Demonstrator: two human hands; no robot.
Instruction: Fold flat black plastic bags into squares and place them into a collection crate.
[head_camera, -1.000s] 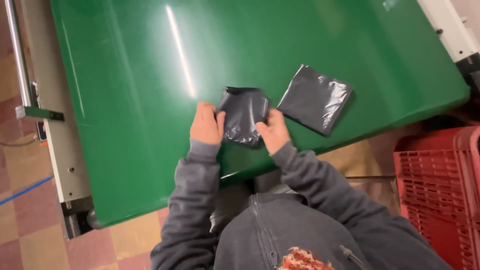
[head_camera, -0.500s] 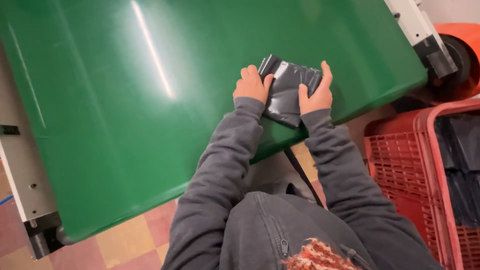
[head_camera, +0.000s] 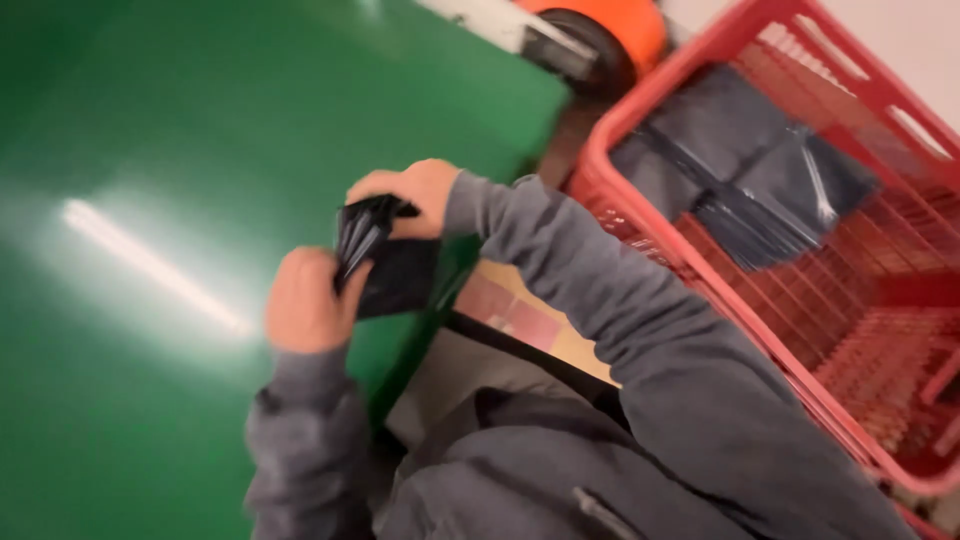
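Both hands clamp one folded black bag (head_camera: 385, 265) — left hand (head_camera: 305, 305) below, right hand (head_camera: 415, 195) above — lifted off the green table (head_camera: 150, 150); red basket (head_camera: 700, 290) right of them.

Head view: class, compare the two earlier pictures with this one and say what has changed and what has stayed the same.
The dark bag, folded flat against the green table before, is now lifted off it in both hands and bunched. The left hand and right hand keep their grip on it. The view has swung right, so the red basket of dark bags fills the right side. The table has not moved.
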